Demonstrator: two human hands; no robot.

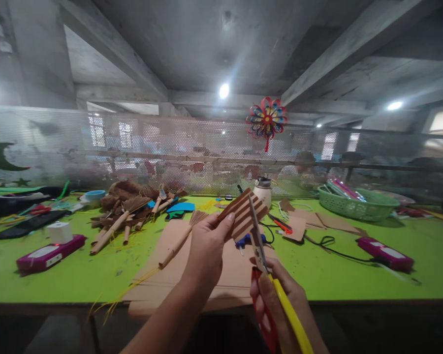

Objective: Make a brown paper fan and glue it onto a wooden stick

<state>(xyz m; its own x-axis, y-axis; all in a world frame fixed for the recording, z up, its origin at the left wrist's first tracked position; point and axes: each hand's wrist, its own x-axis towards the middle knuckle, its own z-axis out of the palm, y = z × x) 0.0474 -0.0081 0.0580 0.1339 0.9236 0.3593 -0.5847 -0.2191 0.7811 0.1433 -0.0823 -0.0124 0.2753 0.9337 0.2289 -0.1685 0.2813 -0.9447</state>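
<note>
Well over on the left, a purple power strip sits near a heap of brown paper pieces, and a paper roll rests on the brown sheets beside my left hand. With that hand I pinch the striped card up above the sheets, thumb on its near face. Just right of my thumb, the scissors cross the card, and my right hand is wrapped around their red and yellow handles. I'd call this step a trimming cut; the next move seems to call for a steady card and blades lined up with the edge. I can't tell whether the blades have bitten in. Behind the card, the bottle is part-covered, as is the blue tool. My forearms run out of view at the bottom.
</note>
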